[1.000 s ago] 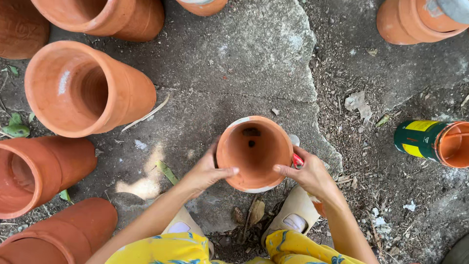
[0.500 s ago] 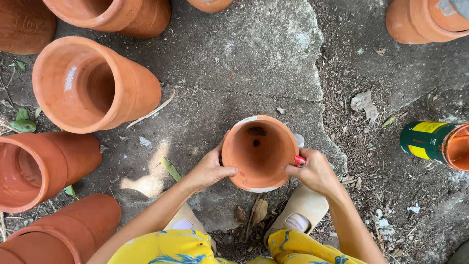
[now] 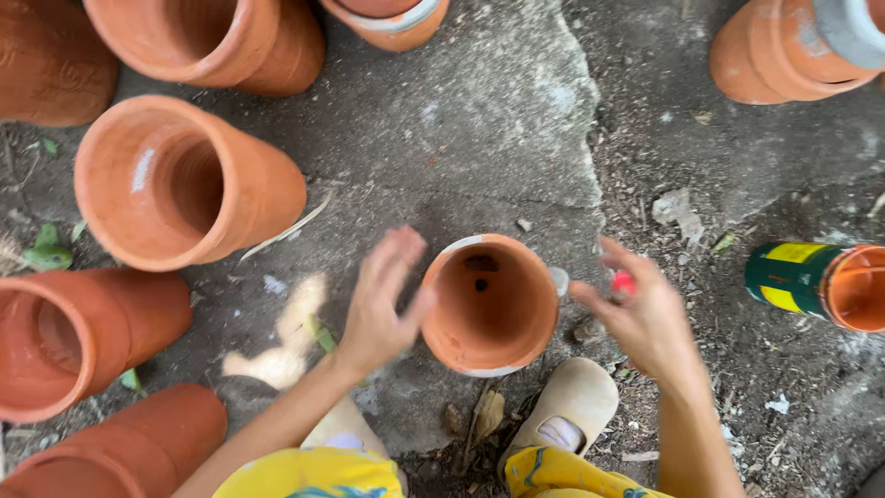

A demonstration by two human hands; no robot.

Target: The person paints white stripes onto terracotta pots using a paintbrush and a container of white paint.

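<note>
Terracotta pot sits upright on the cracked concrete ground between both hands, empty, with a drain hole showing at its bottom. Larger clay pots lie tipped on their sides at the left, also empty. Left hand is spread loose, its thumb at the rim. Right hand hovers just beside, fingers pinching something small and red, too blurred to identify.
</note>
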